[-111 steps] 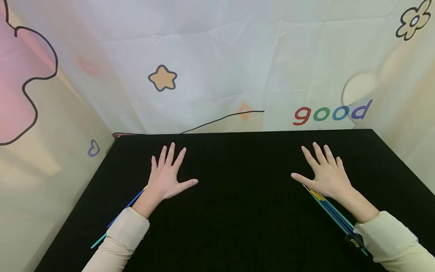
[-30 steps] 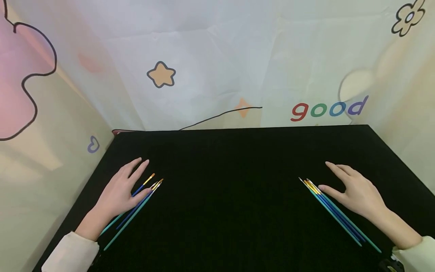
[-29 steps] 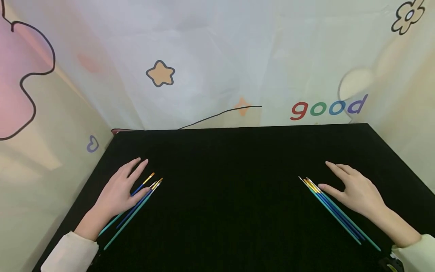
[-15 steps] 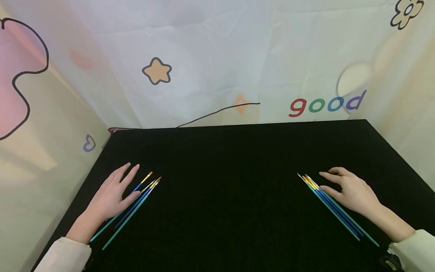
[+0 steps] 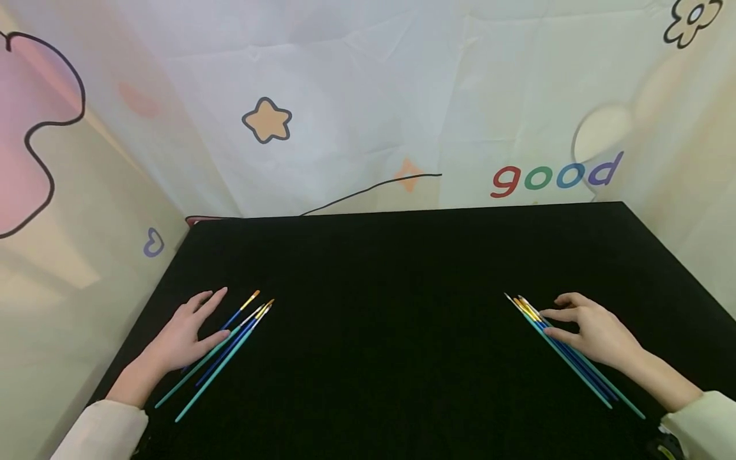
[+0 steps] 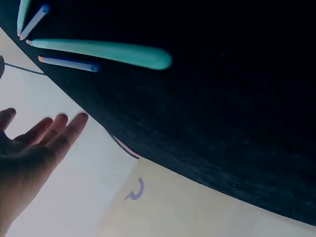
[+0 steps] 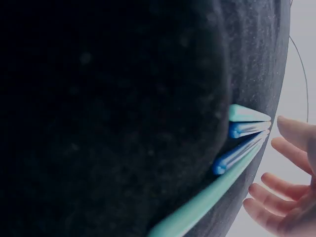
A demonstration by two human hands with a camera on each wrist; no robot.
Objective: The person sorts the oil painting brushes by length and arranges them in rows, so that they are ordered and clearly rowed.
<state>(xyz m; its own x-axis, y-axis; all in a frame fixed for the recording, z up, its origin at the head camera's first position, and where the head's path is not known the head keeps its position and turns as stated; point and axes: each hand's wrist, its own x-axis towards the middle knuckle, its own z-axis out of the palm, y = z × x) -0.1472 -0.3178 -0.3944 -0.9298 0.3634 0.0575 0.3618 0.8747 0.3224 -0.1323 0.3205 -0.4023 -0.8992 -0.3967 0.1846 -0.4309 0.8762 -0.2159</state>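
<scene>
On the left of the black table, several blue and teal paintbrushes [image 5: 223,363] lie fanned, bristles pointing away. My left hand [image 5: 178,335] hovers beside and partly over them, fingers loosely spread, thumb across the brush handles; it holds nothing. A second group of blue and teal brushes [image 5: 575,365] lies close together on the right. My right hand [image 5: 600,332] is by their bristle ends, fingers slightly bent, thumb and index finger near the metal collars; contact cannot be told. In the left wrist view a teal brush [image 6: 103,50] shows apart from the hand; the right wrist view shows teal handles [image 7: 202,205].
The black table [image 5: 379,306] stretches between the two brush groups. Behind it hangs a pale cloth [image 5: 356,83] with a printed star, flower and the word "good". A dark object [image 5: 667,446] sits beside the right sleeve at the lower right.
Both hands were spread wide farther up the table. My left hand has moved left and back toward me, uncovering more brushes. My right hand has drawn back, its fingers bending near the brushes.
</scene>
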